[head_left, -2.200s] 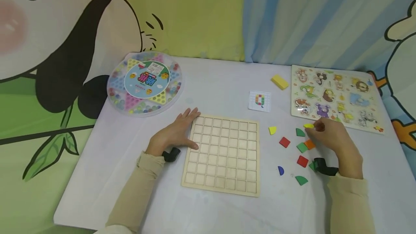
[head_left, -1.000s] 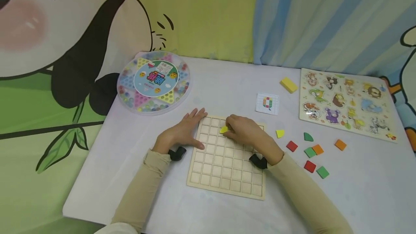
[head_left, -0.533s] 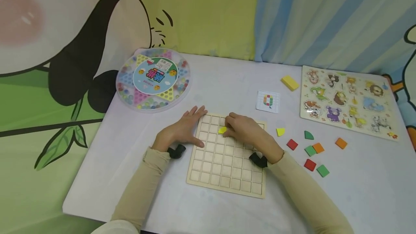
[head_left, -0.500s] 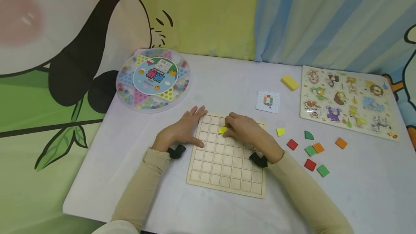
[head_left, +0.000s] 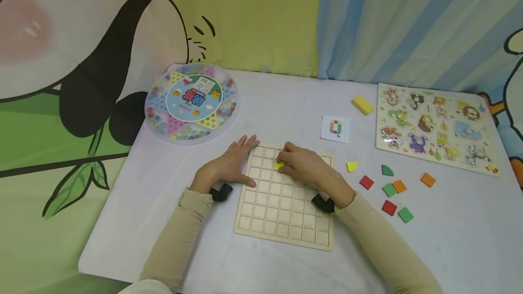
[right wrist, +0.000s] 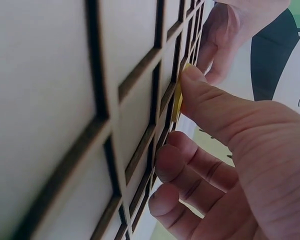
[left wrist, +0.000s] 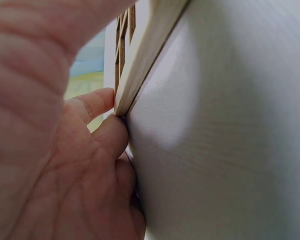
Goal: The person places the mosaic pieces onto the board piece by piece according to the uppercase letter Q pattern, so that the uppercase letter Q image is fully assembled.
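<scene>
A wooden grid board (head_left: 282, 203) lies flat on the table. My left hand (head_left: 230, 164) rests at its upper left side, thumb spread onto the board; in the left wrist view the fingers touch the board's edge (left wrist: 140, 65). Over the upper rows is my right hand (head_left: 304, 162), fingers curled, holding a small yellow tile (head_left: 279, 165) at a cell. The right wrist view has the thumb tip on this yellow tile (right wrist: 177, 100), seen edge-on against the grid. Its exact shape and the index fingertip's grip are partly hidden.
Right of the board lie a yellow tile (head_left: 351, 166), a green quarter-round tile (head_left: 387, 170) and several red, green and orange square tiles. Behind are a pattern card (head_left: 335, 129), a yellow block (head_left: 362, 105), an animal puzzle (head_left: 437, 126) and a round marble game (head_left: 191, 103).
My right hand has carried the yellow tile from the loose tiles at the right leftward onto the board. Over the last second it shifts only slightly there. The left hand stays at the board's edge.
</scene>
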The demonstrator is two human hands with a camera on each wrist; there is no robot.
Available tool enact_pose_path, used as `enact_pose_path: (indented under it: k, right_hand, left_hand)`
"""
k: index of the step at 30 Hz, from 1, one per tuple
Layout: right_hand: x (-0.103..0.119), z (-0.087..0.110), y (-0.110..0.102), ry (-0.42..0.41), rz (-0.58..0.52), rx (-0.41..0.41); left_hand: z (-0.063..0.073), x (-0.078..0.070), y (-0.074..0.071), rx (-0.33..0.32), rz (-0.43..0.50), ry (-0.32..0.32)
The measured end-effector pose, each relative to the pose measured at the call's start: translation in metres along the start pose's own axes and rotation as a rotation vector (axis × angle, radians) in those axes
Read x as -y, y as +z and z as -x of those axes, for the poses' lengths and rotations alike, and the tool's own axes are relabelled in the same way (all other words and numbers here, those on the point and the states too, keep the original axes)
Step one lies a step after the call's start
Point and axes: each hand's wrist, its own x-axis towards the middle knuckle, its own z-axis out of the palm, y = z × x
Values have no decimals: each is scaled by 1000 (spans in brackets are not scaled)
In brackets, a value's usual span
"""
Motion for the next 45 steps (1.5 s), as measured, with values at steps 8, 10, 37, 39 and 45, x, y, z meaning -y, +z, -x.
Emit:
enact_pose_path:
  k: [8,10,37,39,45]
  right_hand:
    - [-2,2,2,12,-12,-9]
    - [-2,3,3,16,-9,-16]
    - [-64,136,-39,517,21,-131]
    - [-69,147,-38,585,10,-99]
    - [-78,164,-31,658,-16,-38]
  left_hand:
    - [-3,0,2,2,-2,-10]
    - [-3,0,2,1,-6,-6]
    - [-1,3,1,-14,21,5]
    - [-1,4,2,-13,25,7]
    - [0,1,3,-20,26,15]
